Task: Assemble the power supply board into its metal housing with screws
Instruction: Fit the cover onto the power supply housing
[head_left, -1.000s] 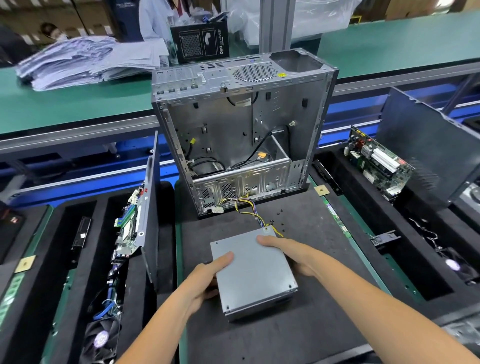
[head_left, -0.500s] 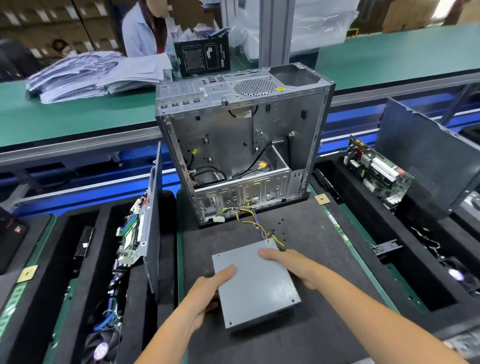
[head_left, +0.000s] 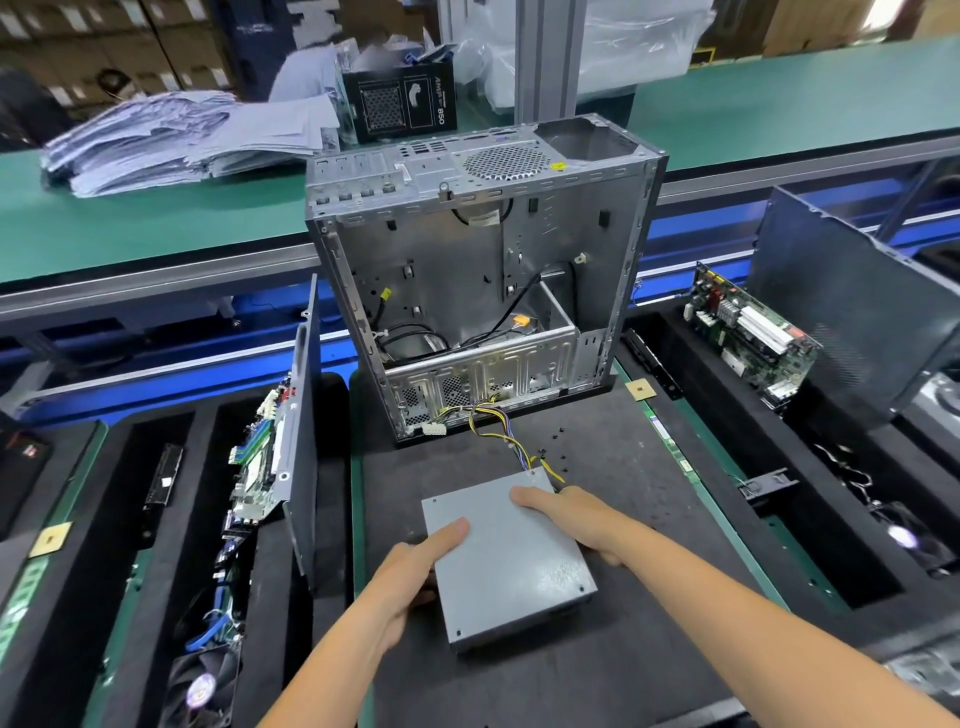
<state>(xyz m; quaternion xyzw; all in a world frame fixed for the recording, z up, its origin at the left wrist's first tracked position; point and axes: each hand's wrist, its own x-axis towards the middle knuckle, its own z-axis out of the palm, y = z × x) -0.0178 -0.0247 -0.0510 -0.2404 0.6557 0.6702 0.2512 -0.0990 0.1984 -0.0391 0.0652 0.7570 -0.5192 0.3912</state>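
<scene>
1. On the black foam mat, in front of the open metal housing, the grey power supply has barely shifted over the last second; installation has not yet begun.
2. The left hand and right hand grip its opposite sides, thumbs on top.
3. Its long axis runs near-to-far, skewed slightly left; the cable bundle leaves its far end towards the housing.

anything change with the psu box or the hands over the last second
Hardly anything. Both hands keep their grip on the grey power supply box: left hand at its left edge, right hand at its far right edge. It stays on the black mat, wires running to the open metal case.
</scene>
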